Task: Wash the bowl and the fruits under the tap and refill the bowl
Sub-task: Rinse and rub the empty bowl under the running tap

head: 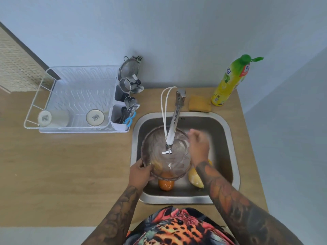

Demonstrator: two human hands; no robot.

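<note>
Soft, even daylight, fisheye view.
Edges are bowing; the right hand [198,144] is blurring; the steel sink [228,138] is glinting faintly.

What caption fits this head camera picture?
Left hand holds glass bowl under tap; right hand rubs it.

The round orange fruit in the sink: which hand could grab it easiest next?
Probably the left hand. It grips the clear glass bowl's near rim, right beside the round orange fruit. The right hand is farther back, inside the bowl.
</note>
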